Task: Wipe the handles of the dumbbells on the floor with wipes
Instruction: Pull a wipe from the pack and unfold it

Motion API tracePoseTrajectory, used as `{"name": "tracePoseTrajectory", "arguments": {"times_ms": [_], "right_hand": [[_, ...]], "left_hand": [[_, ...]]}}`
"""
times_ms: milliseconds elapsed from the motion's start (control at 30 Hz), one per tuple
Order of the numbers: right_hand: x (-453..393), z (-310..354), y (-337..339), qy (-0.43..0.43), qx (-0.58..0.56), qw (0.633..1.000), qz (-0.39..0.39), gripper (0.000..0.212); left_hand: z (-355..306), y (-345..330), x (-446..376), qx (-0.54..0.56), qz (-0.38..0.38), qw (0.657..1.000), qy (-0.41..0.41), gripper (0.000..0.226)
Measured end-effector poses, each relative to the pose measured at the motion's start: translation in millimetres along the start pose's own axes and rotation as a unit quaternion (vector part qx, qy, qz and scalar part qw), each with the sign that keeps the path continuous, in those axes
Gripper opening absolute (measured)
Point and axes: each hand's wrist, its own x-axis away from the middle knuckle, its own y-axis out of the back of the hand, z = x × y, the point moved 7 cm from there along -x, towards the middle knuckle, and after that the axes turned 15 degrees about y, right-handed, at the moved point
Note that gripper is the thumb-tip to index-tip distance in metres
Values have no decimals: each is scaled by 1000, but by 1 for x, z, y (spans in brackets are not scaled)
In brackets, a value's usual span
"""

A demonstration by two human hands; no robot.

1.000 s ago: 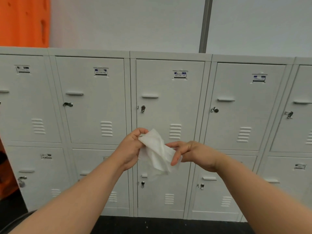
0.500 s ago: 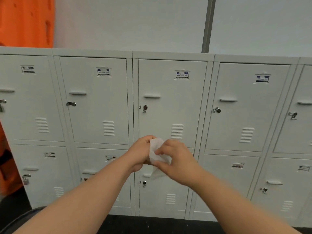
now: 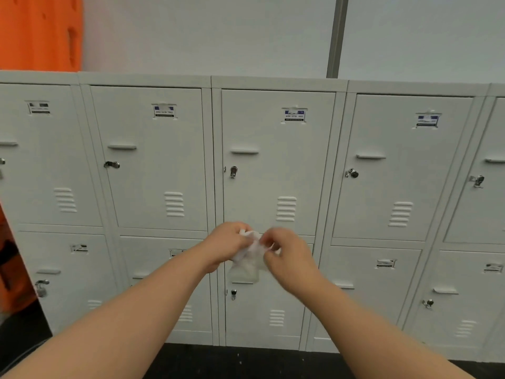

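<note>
A white wipe (image 3: 250,255) is held up in front of me, bunched between both hands with a loose end hanging down. My left hand (image 3: 228,246) grips its upper left part with curled fingers. My right hand (image 3: 287,253) pinches the wipe from the right, slightly blurred by motion. No dumbbell is in view.
A row of pale grey lockers (image 3: 273,173) in two tiers fills the view ahead, with locks and vents on the doors. An orange panel (image 3: 38,31) stands at the upper left. A strip of dark floor (image 3: 246,362) runs below the lockers.
The wipe was spread open between the hands a second ago; the hands have since come together and bunched it into a smaller wad. The view has shifted slightly.
</note>
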Motion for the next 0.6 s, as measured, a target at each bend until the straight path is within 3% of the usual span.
{"name": "tracePoseTrajectory", "arguments": {"times_ms": [33,67,133,200,300,433,600], "right_hand": [[-4,-8,6,-33,-28,999,-21,30],[-6,-16,3,-70,-66,995,11,39],[-2,-26,-17,-137,-184,964,132,55],[7,-31,-31,-170,-260,934,175,47],[12,-42,-38,-187,-312,921,141,32],[11,-42,-36,-163,-386,903,92,34],[-3,-27,-23,-88,-291,952,28,7]], "left_hand": [[-2,-2,-1,-14,26,1000,-3,20],[-5,-5,0,-23,67,997,-7,19],[-13,-9,3,-57,132,989,-24,14],[-20,-10,3,-99,147,983,-51,12],[-27,-1,-2,-83,145,984,-69,14],[-18,17,-13,16,120,991,-53,14],[16,8,-23,173,143,972,73,17]]}}
